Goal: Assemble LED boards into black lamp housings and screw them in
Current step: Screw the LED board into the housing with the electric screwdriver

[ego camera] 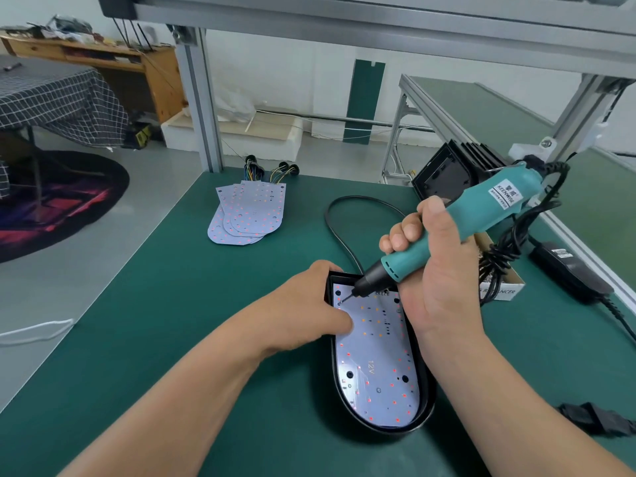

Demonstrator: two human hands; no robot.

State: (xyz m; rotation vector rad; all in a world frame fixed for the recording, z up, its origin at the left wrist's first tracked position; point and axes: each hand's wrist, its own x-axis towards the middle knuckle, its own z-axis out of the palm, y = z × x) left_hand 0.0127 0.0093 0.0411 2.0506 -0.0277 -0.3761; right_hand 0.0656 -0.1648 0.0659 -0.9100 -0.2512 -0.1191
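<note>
Black round-ended lamp housing (378,432) on green bench mat (172,304) contains one white LED board (378,359) — left hand (303,304) grips housing's far corner, thumb on board. Right hand (437,256) clasps teal electric screwdriver (457,222) — bit at board's far-left corner.

Workshop, white wall (275,74), grey floor (155,201)
Left of the aluminium post (201,108): wooden desk (156,84), checked-cloth table (58,98), round dark rug (69,204).
</note>
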